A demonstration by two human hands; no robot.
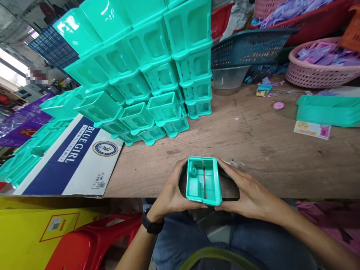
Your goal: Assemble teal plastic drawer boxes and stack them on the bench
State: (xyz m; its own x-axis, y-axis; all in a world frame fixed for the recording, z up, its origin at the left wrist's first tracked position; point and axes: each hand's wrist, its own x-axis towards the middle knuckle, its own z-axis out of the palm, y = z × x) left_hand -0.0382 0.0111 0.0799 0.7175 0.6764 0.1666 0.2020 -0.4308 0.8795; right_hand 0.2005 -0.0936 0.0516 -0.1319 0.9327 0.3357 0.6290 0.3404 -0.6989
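Observation:
A teal plastic box [210, 180] is between my hands at the table's front edge, its open top facing me. It is made of two halves, and a narrow dark gap runs between them down the middle. My left hand [173, 187] is closed round the left half, thumb along the near side and fingers at the far side. My right hand [243, 189] grips the right half in the same way. Inside the left half are a small round post and a raised block. The undersides of the halves are hidden.
A tall stack of teal boxes [157, 78] stands at the back left, beside a white and blue carton [84, 161]. Teal parts [327, 108] and a printed card [312, 129] lie at right. Behind are a blue basket [250, 48] and a pink basket [320, 73].

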